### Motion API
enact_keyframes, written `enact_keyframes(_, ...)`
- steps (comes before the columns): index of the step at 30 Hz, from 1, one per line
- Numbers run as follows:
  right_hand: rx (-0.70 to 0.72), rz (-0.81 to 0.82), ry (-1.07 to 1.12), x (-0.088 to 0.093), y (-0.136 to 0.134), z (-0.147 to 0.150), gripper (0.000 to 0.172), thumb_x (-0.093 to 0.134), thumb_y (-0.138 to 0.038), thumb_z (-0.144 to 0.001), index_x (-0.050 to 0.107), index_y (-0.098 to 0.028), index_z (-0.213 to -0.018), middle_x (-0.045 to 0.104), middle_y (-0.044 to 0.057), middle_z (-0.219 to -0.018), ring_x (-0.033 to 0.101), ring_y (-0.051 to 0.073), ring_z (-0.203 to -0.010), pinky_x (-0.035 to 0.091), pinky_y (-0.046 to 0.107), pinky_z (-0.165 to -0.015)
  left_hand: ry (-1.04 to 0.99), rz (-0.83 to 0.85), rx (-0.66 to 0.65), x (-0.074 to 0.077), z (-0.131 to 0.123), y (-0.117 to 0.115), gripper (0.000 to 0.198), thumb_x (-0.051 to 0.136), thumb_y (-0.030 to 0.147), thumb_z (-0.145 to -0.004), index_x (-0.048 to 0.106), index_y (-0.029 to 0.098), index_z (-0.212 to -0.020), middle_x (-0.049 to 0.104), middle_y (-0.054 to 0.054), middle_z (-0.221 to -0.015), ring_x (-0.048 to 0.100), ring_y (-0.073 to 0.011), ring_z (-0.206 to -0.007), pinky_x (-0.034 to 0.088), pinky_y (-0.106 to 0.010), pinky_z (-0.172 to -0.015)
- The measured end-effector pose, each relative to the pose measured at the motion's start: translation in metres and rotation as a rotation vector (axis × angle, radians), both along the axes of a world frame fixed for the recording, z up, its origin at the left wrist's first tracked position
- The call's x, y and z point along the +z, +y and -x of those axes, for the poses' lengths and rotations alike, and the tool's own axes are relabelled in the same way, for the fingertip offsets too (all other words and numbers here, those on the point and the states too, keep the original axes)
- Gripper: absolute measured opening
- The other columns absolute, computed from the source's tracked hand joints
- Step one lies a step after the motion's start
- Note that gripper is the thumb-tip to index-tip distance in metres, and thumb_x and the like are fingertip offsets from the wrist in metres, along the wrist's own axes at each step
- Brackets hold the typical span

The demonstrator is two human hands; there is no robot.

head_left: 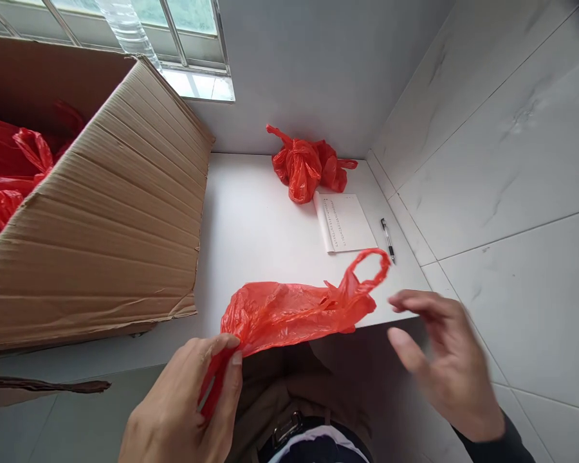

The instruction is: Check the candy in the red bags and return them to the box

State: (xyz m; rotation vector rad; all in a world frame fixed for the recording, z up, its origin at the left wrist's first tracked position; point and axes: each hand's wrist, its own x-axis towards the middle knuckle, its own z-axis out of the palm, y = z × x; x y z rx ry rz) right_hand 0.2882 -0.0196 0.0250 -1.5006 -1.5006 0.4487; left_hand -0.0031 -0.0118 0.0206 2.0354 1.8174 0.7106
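My left hand [188, 405] pinches the bottom end of a red plastic bag [289, 312], which stretches out to the right above the front edge of the white counter [251, 218]. The bag's handle loop sticks up at its right end. My right hand [444, 360] hovers just right of that loop, fingers spread and blurred, holding nothing.
A large cardboard box [110, 218] with more red bags [9, 173] inside fills the left. At the back of the counter lie crumpled red bags [306, 164], a paper notepad [345, 222] and a pen [387, 239]. A tiled wall [511, 161] closes the right side.
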Motion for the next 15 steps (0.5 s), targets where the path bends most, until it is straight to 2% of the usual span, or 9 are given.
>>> enact_keyframes(2, 0.000, -0.276, 0.079, 0.019, 0.000, 0.016, 0.031, 0.061, -0.009, -0.085, 0.057, -0.025, -0.111, 0.062, 0.003, -0.095, 0.063, 0.021, -0.091, 0.054, 0.041, -0.084, -0.037, -0.025, 0.012, 0.003, -0.001, 0.001, 0.017, 0.050, 0.039, -0.096, 0.062, 0.029, -0.103, 0.059, 0.000, -0.098, 0.060, -0.0156, -0.086, 0.042, -0.028, -0.077)
enact_keyframes(3, 0.073, -0.342, 0.079, 0.028, 0.003, 0.025, 0.029, 0.057, -0.007, -0.087, 0.058, -0.024, -0.110, 0.062, 0.003, -0.091, 0.062, 0.020, -0.088, 0.054, 0.041, -0.082, -0.047, -0.055, 0.015, 0.005, -0.002, 0.002, 0.016, 0.052, 0.038, -0.095, 0.063, 0.029, -0.102, 0.057, -0.001, -0.102, 0.059, -0.0164, -0.091, 0.042, -0.028, -0.079)
enact_keyframes(4, 0.217, -0.321, 0.026, 0.034, 0.007, 0.033, 0.028, 0.052, -0.006, -0.090, 0.058, -0.023, -0.111, 0.063, 0.004, -0.092, 0.062, 0.020, -0.089, 0.054, 0.040, -0.082, -0.053, -0.094, 0.008, 0.006, -0.003, 0.004, 0.015, 0.054, 0.038, -0.094, 0.064, 0.028, -0.102, 0.056, -0.002, -0.107, 0.057, -0.0172, -0.096, 0.041, -0.028, -0.081)
enact_keyframes(5, 0.373, -0.258, -0.070, 0.038, 0.013, 0.040, 0.025, 0.050, -0.007, -0.092, 0.058, -0.021, -0.111, 0.065, 0.005, -0.095, 0.062, 0.021, -0.091, 0.054, 0.040, -0.083, -0.058, -0.130, -0.006, 0.007, -0.004, 0.007, 0.015, 0.056, 0.037, -0.093, 0.064, 0.028, -0.101, 0.054, -0.003, -0.111, 0.056, -0.0181, -0.100, 0.041, -0.028, -0.083)
enact_keyframes(7, 0.594, -0.067, -0.292, 0.038, 0.026, 0.049, 0.018, 0.045, -0.013, -0.097, 0.058, -0.019, -0.109, 0.067, 0.007, -0.096, 0.062, 0.021, -0.091, 0.054, 0.039, -0.080, -0.079, -0.173, -0.031, 0.008, -0.005, 0.011, 0.013, 0.057, 0.035, -0.093, 0.064, 0.026, -0.099, 0.054, -0.004, -0.113, 0.054, -0.0196, -0.106, 0.040, -0.029, -0.089)
enact_keyframes(9, 0.637, 0.121, -0.468, 0.029, 0.035, 0.051, 0.019, 0.039, -0.016, -0.101, 0.057, -0.017, -0.100, 0.065, 0.005, -0.085, 0.061, 0.019, -0.078, 0.051, 0.036, -0.070, -0.115, -0.180, -0.012, 0.008, -0.007, 0.014, 0.012, 0.055, 0.032, -0.093, 0.063, 0.025, -0.100, 0.056, -0.005, -0.112, 0.054, -0.0205, -0.110, 0.038, -0.031, -0.095)
enact_keyframes(12, 0.656, 0.405, -0.715, 0.013, 0.038, 0.046, 0.024, 0.035, -0.013, -0.098, 0.054, -0.019, -0.086, 0.059, 0.001, -0.069, 0.052, 0.015, -0.056, 0.040, 0.030, -0.052, -0.166, -0.168, 0.050, 0.008, -0.010, 0.015, 0.013, 0.053, 0.033, -0.094, 0.061, 0.025, -0.101, 0.059, -0.004, -0.109, 0.055, -0.0207, -0.110, 0.038, -0.032, -0.098)
enact_keyframes(14, 0.673, 0.514, -0.872, 0.006, 0.037, 0.042, 0.022, 0.037, -0.010, -0.095, 0.056, -0.019, -0.088, 0.056, 0.000, -0.062, 0.047, 0.015, -0.048, 0.029, 0.030, -0.046, -0.215, -0.105, 0.111, 0.010, -0.014, 0.013, 0.017, 0.052, 0.039, -0.094, 0.060, 0.026, -0.100, 0.061, -0.003, -0.103, 0.059, -0.0187, -0.099, 0.044, -0.029, -0.088)
enact_keyframes(15, 0.671, 0.540, -0.928, 0.004, 0.036, 0.040, 0.022, 0.038, -0.011, -0.094, 0.058, -0.018, -0.098, 0.055, 0.000, -0.059, 0.046, 0.015, -0.045, 0.025, 0.030, -0.045, -0.260, -0.044, 0.154, 0.012, -0.016, 0.012, 0.020, 0.052, 0.043, -0.094, 0.060, 0.026, -0.098, 0.063, -0.002, -0.097, 0.061, -0.0171, -0.090, 0.047, -0.026, -0.078)
